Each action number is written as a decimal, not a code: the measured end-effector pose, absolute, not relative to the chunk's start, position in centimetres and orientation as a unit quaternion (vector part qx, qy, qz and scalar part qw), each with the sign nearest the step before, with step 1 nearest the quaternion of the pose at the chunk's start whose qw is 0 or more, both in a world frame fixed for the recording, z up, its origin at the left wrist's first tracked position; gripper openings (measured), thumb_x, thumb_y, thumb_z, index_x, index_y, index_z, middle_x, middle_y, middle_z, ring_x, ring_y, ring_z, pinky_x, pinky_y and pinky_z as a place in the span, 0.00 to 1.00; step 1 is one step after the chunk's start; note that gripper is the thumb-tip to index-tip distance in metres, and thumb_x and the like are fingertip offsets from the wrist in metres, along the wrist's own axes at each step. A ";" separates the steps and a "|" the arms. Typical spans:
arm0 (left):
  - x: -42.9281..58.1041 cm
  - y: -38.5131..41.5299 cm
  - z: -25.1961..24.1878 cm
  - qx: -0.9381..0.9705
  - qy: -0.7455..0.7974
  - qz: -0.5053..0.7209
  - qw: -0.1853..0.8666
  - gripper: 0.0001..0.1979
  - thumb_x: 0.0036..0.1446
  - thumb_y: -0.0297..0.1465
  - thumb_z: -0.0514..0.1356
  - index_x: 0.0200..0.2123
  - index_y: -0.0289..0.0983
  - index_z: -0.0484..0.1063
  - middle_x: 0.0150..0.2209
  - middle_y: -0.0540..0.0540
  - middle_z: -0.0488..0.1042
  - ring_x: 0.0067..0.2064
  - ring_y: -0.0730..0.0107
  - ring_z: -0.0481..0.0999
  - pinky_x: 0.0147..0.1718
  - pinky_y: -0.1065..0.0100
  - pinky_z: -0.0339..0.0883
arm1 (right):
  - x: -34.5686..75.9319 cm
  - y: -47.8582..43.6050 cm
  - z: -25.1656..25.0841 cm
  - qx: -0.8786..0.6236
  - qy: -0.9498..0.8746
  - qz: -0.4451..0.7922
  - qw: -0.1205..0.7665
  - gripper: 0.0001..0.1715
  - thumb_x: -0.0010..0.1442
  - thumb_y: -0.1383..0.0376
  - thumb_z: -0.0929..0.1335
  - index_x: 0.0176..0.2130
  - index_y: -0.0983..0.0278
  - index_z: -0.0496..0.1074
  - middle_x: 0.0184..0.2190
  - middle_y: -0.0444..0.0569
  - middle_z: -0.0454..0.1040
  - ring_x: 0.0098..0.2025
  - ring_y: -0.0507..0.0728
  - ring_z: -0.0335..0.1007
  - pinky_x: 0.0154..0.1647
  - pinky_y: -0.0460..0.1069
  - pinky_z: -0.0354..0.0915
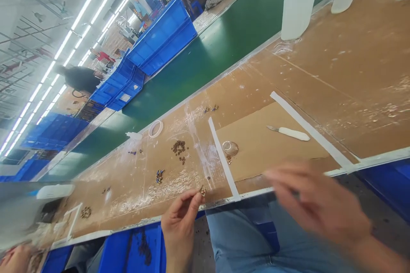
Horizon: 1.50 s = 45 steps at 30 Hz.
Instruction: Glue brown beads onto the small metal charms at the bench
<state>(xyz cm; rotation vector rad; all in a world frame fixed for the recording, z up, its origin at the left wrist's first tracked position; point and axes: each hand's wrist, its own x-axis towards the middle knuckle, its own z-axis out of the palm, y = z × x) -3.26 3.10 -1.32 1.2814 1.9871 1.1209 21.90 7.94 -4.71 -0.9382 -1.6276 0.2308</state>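
Observation:
My left hand (181, 217) is at the near edge of the brown work table (320, 72), thumb and forefinger pinched on a small brass-coloured part (202, 190). My right hand (315, 200) hovers over the table edge to the right, smeared by motion, fingers stretched toward the left with nothing visible in them. A small clear ring-shaped dish (230, 148) lies on the cardboard sheet just beyond my hands. A white-handled knife (290, 132) lies further right on that sheet. A pile of small brown parts (178, 147) sits on the table left of the white strip (222, 160).
A green conveyor belt (205, 59) runs along the far side. Blue crates (163, 38) stand beyond it, and a blue bin (137, 249) sits under the table by my knees. White plastic bottles (299, 0) stand at the far right. Another person's hand (16, 258) shows at bottom left.

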 end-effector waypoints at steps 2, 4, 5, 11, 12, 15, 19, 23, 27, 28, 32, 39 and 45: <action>-2.2 2.3 -1.3 0.433 0.720 0.437 0.321 0.13 0.48 0.41 0.70 0.33 0.38 0.80 0.28 0.46 0.82 0.30 0.65 0.81 0.32 0.68 0.77 | 20.2 6.7 -4.0 -0.357 -0.723 0.186 0.561 0.12 0.61 0.71 0.67 0.46 0.60 0.72 0.35 0.46 0.78 0.36 0.51 0.75 0.39 0.45 0.72; -1.3 1.7 -1.2 0.424 0.711 0.439 0.350 0.13 0.48 0.41 0.70 0.31 0.38 0.80 0.27 0.46 0.81 0.29 0.64 0.81 0.31 0.68 0.78 | 18.6 5.8 -3.7 -0.334 -0.718 0.258 0.553 0.11 0.62 0.71 0.67 0.44 0.60 0.72 0.34 0.45 0.77 0.34 0.50 0.73 0.35 0.45 0.71; -0.9 1.4 -1.0 0.427 0.707 0.437 0.356 0.13 0.48 0.41 0.70 0.31 0.38 0.81 0.27 0.46 0.82 0.29 0.64 0.81 0.31 0.67 0.79 | 17.9 5.6 -3.7 -0.336 -0.712 0.280 0.549 0.10 0.62 0.71 0.67 0.44 0.60 0.72 0.34 0.45 0.77 0.34 0.50 0.73 0.35 0.45 0.71; 0.1 0.4 0.1 0.449 0.694 0.432 0.362 0.09 0.48 0.37 0.70 0.31 0.40 0.81 0.32 0.46 0.83 0.34 0.61 0.82 0.35 0.67 0.79 | 17.3 5.2 -3.8 -0.322 -0.723 0.324 0.519 0.07 0.62 0.70 0.67 0.41 0.62 0.73 0.32 0.44 0.76 0.34 0.49 0.71 0.35 0.44 0.68; 0.2 0.4 0.2 0.455 0.691 0.434 0.357 0.08 0.48 0.37 0.70 0.31 0.40 0.81 0.32 0.46 0.83 0.34 0.61 0.82 0.35 0.67 0.79 | 17.4 5.3 -3.8 -0.318 -0.727 0.326 0.514 0.06 0.63 0.70 0.67 0.40 0.62 0.73 0.32 0.44 0.76 0.34 0.49 0.71 0.35 0.44 0.68; 0.4 0.4 0.5 0.485 0.675 0.440 0.340 0.04 0.50 0.33 0.70 0.31 0.40 0.82 0.32 0.48 0.83 0.33 0.65 0.82 0.35 0.70 0.78 | 17.6 5.3 -3.6 -0.308 -0.736 0.327 0.506 0.06 0.63 0.70 0.66 0.39 0.63 0.73 0.31 0.44 0.75 0.33 0.48 0.69 0.34 0.44 0.66; 0.5 0.5 0.9 0.537 0.635 0.448 0.328 0.05 0.52 0.27 0.68 0.33 0.43 0.82 0.33 0.51 0.82 0.34 0.69 0.81 0.36 0.74 0.77 | 17.7 5.3 -3.5 -0.293 -0.748 0.329 0.497 0.06 0.64 0.70 0.65 0.40 0.64 0.73 0.32 0.44 0.75 0.34 0.48 0.69 0.35 0.43 0.66; 0.2 0.6 1.3 0.611 0.608 0.418 0.287 0.09 0.53 0.23 0.66 0.34 0.43 0.81 0.34 0.52 0.82 0.38 0.69 0.81 0.42 0.73 0.76 | 18.0 5.4 -3.4 -0.283 -0.762 0.324 0.485 0.07 0.64 0.71 0.65 0.40 0.64 0.72 0.32 0.45 0.74 0.34 0.48 0.68 0.35 0.44 0.66; 0.0 0.6 1.5 0.676 0.575 0.395 0.237 0.11 0.54 0.21 0.65 0.37 0.43 0.79 0.34 0.54 0.82 0.38 0.72 0.81 0.47 0.72 0.74 | 18.2 5.5 -3.5 -0.267 -0.773 0.312 0.484 0.06 0.64 0.71 0.65 0.41 0.64 0.71 0.31 0.45 0.74 0.33 0.49 0.67 0.34 0.44 0.66; 0.0 0.7 1.5 0.687 0.566 0.393 0.230 0.12 0.54 0.20 0.65 0.38 0.43 0.78 0.34 0.55 0.82 0.37 0.73 0.81 0.48 0.72 0.73 | 18.2 5.5 -3.5 -0.263 -0.774 0.310 0.485 0.06 0.64 0.71 0.65 0.41 0.64 0.71 0.31 0.46 0.74 0.33 0.49 0.67 0.34 0.44 0.66; 0.1 0.7 1.5 0.707 0.548 0.388 0.223 0.12 0.54 0.18 0.64 0.37 0.42 0.77 0.32 0.56 0.81 0.33 0.76 0.80 0.54 0.69 0.70 | 18.2 5.5 -3.9 -0.252 -0.773 0.316 0.489 0.07 0.63 0.73 0.65 0.41 0.65 0.71 0.32 0.47 0.74 0.34 0.49 0.67 0.34 0.45 0.67; -0.4 0.3 1.4 0.634 0.612 0.388 0.270 0.07 0.55 0.25 0.65 0.34 0.43 0.80 0.31 0.54 0.82 0.35 0.72 0.81 0.53 0.66 0.71 | 17.9 5.7 -3.0 -0.278 -0.783 0.283 0.480 0.07 0.64 0.69 0.65 0.42 0.64 0.72 0.32 0.46 0.76 0.34 0.50 0.70 0.35 0.45 0.69; -2.4 5.8 0.5 0.513 0.677 0.409 0.334 0.07 0.54 0.35 0.66 0.32 0.37 0.80 0.28 0.48 0.81 0.31 0.67 0.80 0.34 0.70 0.74 | 20.8 7.5 -2.2 -0.387 -0.767 0.152 0.490 0.12 0.64 0.64 0.65 0.48 0.59 0.72 0.38 0.46 0.79 0.39 0.51 0.76 0.42 0.44 0.71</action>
